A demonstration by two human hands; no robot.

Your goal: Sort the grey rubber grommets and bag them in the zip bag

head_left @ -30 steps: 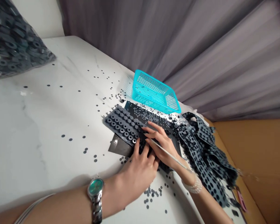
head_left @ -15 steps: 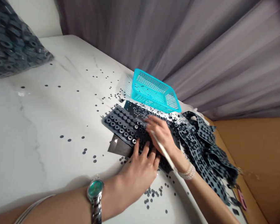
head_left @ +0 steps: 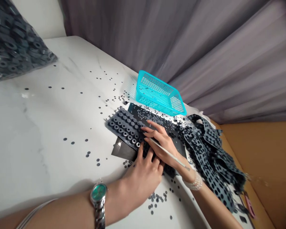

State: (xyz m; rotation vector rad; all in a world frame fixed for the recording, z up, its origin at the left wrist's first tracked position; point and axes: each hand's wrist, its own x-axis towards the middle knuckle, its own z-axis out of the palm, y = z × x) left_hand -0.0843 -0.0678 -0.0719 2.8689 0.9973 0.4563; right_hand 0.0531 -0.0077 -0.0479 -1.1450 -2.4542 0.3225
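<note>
A dark rubber sheet with rows of round, ring-shaped pieces point(head_left: 125, 125) lies aslant on a black mat point(head_left: 126, 149). My left hand point(head_left: 143, 175) rests flat across its lower right part, fingers spread and pressing on it. Between the fingers of my right hand point(head_left: 163, 143) is a slim white stick-like tool point(head_left: 169, 154), slanting back over the wrist. Its working tip is hidden by the fingers, right at the sheet's rows. The sheet's right part is largely covered by both hands.
Behind the mat stands a turquoise plastic basket point(head_left: 160, 97). Punched-out rubber strips point(head_left: 205, 152) are heaped at the right, near a pink-handled tool point(head_left: 250, 206). A clear bag of dark rings point(head_left: 16, 47) fills the far left. Small black discs point(head_left: 157, 198) are scattered over the white table point(head_left: 50, 127).
My right hand has lowered and shifted left toward the sheet, and the white tool has tilted flatter. My left hand stays pressed in place.
</note>
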